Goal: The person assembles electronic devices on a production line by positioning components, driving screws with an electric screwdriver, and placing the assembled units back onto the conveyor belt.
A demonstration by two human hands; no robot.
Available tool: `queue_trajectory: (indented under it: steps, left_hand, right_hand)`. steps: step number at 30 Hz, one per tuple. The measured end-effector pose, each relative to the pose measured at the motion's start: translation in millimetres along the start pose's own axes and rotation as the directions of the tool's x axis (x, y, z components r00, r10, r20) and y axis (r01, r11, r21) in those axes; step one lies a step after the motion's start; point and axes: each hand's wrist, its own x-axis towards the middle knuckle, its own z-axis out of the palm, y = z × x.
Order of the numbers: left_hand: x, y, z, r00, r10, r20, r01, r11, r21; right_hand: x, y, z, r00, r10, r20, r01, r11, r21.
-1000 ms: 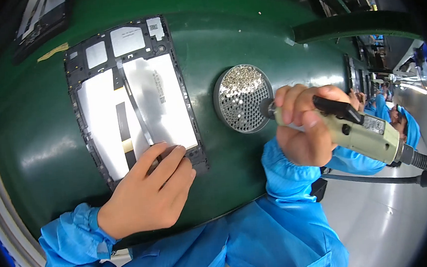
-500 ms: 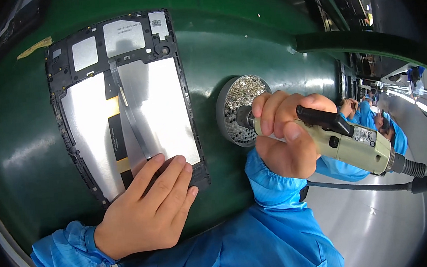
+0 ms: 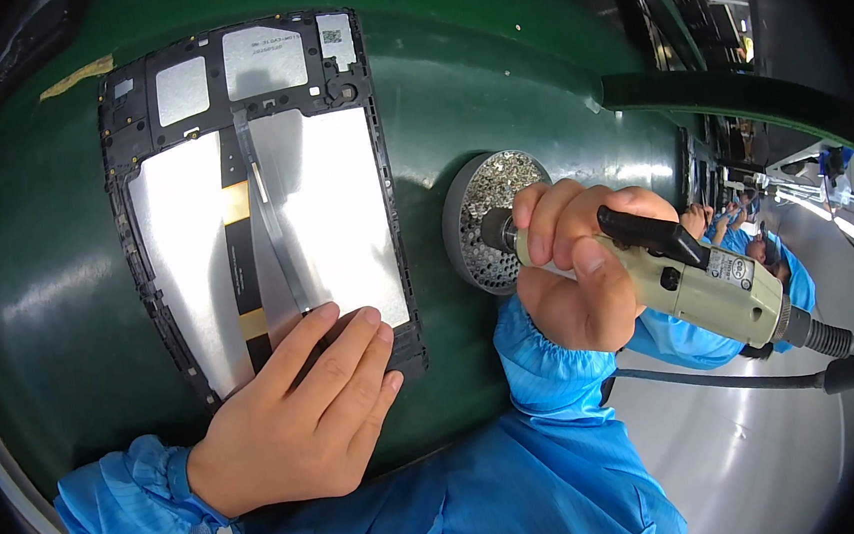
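Note:
A black device frame with silver metal plates (image 3: 337, 204) lies on the green work surface, left of centre. A thin grey flat cable (image 3: 273, 219) runs down over it. My left hand (image 3: 303, 407) rests flat on the frame's near end, fingers stretched out over the cable's lower end. My right hand (image 3: 587, 264) is wrapped round a pale green electric screwdriver (image 3: 720, 289) with a black lever. The screwdriver's dark nose points into a round grey screw dish (image 3: 456, 227) of small metal screws; its bit tip is hidden.
A strip of yellowish tape (image 3: 76, 78) sticks to the surface at far left. A green rail (image 3: 735, 97) crosses at the right. The screwdriver's cord (image 3: 717, 377) trails at lower right. Beyond it, other people in blue sit along the line.
The frame and dish appear slightly further right in the picture. My left hand stays flat on the frame, and my right hand keeps the screwdriver at the dish.

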Motion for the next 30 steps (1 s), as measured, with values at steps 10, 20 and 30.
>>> queue_trajectory:
  steps: [10,20,30]
  left_hand:
    - [-1.2,0.4,-0.4,0.999,0.003,-0.033,-0.002,1.0,0.016]
    - [7.2,-1.5,3.6,0.996,-0.018,-0.082,0.023,0.998,0.059]
    - [1.6,0.6,4.2,0.992,-0.032,-0.126,0.033,0.999,0.006]
  right_hand:
    - [-2.0,-2.2,3.5,1.0,-0.014,-0.017,0.014,1.0,-0.012]
    - [-16.0,-49.0,12.1,0.999,-0.051,0.01,0.051,0.998,-0.024]
    - [-45.0,-53.2,27.7,0.967,0.074,0.245,-0.052,0.994,-0.094]
